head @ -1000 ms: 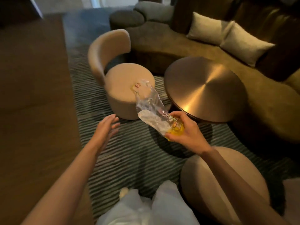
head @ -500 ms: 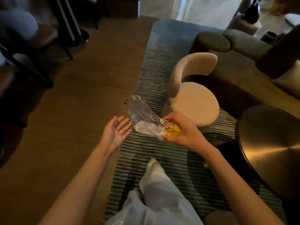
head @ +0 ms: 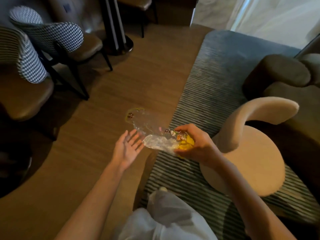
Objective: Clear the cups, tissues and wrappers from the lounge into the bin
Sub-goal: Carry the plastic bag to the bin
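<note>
Wood floor (head: 107, 94), striped rug (head: 213, 87), chairs (head: 52, 42)

Single head view — steeply downward, close over both forearms.

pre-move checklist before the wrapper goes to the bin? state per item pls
1. Wrapper held: ok. The right hand grips the clear wrapper at its yellow end.
2. Left hand free: ok. The left hand is open, palm up, beside the wrapper's loose end.
3. Loose end under control: not ok. It hangs free past the left hand.
4. Bin located: cannot tell. No bin in view.
5. Walking path: ok. Bare wooden floor ahead.
6. Other litter left behind: cannot tell.
</note>
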